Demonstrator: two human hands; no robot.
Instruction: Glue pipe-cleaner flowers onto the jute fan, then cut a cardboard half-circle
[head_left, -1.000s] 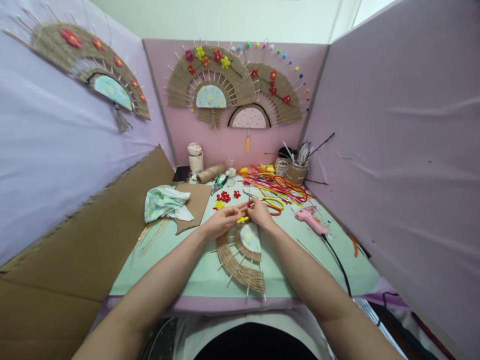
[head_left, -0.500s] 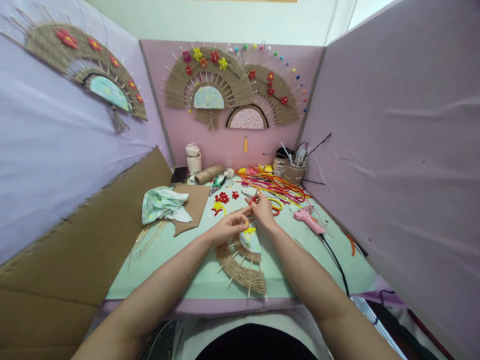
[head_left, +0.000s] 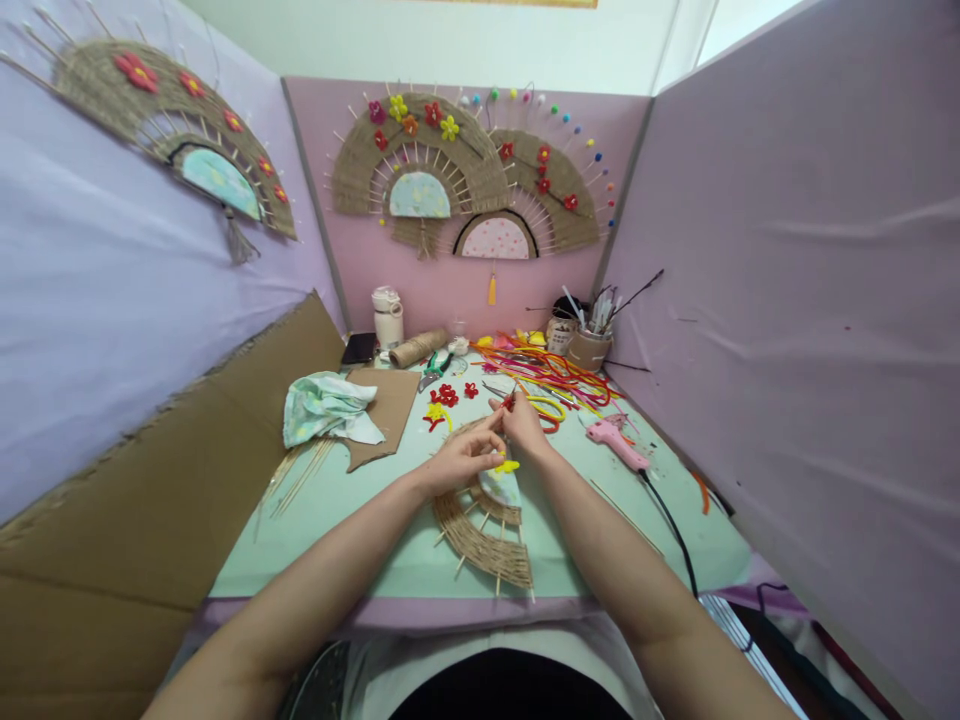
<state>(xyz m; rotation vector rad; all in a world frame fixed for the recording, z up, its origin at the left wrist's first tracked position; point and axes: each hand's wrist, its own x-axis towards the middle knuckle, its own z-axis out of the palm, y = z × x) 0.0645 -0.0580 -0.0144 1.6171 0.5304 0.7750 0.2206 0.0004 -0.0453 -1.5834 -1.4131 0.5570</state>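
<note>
My left hand (head_left: 466, 458) pinches a yellow pipe-cleaner flower (head_left: 507, 466) between thumb and fingers, its fingertips close to my other hand. My right hand (head_left: 523, 424) is closed round a small red piece (head_left: 508, 402) with a thin tip showing; its exact kind is too small to tell. Below both hands lies a twine-woven fan (head_left: 480, 535) with thin sticks poking out of its rim. Its patterned cloth centre (head_left: 501, 487) is partly covered by the yellow flower and my hands. Several red pipe-cleaner flowers (head_left: 444, 396) and a yellow one (head_left: 435, 411) lie beyond my left hand.
A pink glue gun (head_left: 618, 443) with a black cord lies right. Loose pipe cleaners (head_left: 555, 370) spread toward the back, near a pot of sticks (head_left: 590, 348). Left are crumpled cloth (head_left: 322, 408), cardboard (head_left: 390, 405) and green-handled cutters (head_left: 435, 369). A twine roll (head_left: 418, 348) stands behind.
My left hand has shifted slightly and turned, moving the yellow flower a little to the right. My right hand stays nearly in place, still closed on the red piece.
</note>
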